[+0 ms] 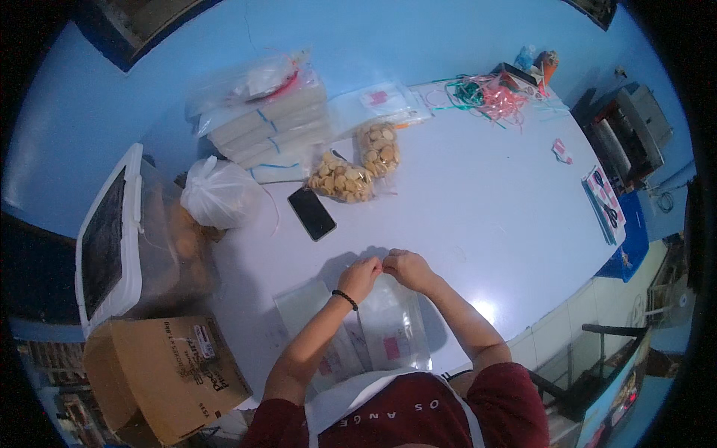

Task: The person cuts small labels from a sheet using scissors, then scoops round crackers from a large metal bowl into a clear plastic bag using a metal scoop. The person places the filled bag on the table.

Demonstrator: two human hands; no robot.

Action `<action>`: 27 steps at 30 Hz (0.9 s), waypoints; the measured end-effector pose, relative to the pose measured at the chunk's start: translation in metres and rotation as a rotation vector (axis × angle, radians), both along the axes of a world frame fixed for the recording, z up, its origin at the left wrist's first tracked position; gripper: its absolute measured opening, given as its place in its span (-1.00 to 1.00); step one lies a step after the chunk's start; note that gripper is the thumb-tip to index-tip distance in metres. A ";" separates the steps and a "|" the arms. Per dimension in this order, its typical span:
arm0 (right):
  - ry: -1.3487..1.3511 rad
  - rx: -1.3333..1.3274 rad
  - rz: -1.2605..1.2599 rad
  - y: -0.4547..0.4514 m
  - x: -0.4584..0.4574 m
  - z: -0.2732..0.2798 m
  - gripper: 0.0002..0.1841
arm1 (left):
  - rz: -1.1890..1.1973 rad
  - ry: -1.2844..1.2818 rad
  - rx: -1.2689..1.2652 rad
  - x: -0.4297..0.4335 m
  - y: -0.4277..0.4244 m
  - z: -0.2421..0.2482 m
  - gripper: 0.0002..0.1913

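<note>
My left hand [360, 278] and my right hand [408, 270] meet above the white table, fingertips pinched together at the top edge of a clear plastic bag [395, 319]. That bag bears a pink label and hangs or lies between my forearms. Another clear bag [305, 305] lies flat under my left forearm. Further off, two clear bags of round tan biscuits or chips, one nearer [343, 178] and one behind it [378, 150], rest beside a black smartphone [312, 213]. Whether both hands grip the bag's edge is partly hidden by the fingers.
Stacked plastic bags [274, 120] and a knotted white bag [218, 193] stand at the back left, near a lidded clear bin [162, 241] and a cardboard box [173, 369]. Tangled ribbons [493, 98] lie at the back; scissors [608, 210] rest at the right edge.
</note>
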State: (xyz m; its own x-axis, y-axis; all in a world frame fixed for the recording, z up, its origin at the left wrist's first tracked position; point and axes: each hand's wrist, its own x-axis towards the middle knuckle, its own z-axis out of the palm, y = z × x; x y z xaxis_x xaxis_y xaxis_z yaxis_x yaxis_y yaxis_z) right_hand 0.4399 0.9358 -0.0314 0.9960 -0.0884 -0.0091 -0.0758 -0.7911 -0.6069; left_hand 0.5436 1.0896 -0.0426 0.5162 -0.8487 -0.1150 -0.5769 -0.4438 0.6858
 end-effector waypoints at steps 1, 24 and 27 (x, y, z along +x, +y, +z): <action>-0.025 0.025 0.025 0.000 0.000 0.002 -0.84 | 0.016 0.039 -0.012 0.000 0.003 0.002 -0.84; -0.031 0.262 -0.692 -0.033 -0.067 -0.062 -0.88 | 0.380 0.600 -0.149 -0.031 0.051 -0.054 -0.82; 0.245 0.588 -0.720 -0.023 -0.082 -0.057 -0.86 | 0.640 0.914 -0.195 -0.051 0.068 -0.082 -0.79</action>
State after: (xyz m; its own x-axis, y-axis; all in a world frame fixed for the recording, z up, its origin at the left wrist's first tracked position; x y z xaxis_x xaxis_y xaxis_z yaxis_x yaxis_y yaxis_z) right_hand 0.3576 0.9130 -0.0883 0.6691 -0.5931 -0.4478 -0.6020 -0.0793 -0.7945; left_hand 0.4923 1.1575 -0.1241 0.6522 -0.5038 -0.5665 0.4704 -0.3170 0.8235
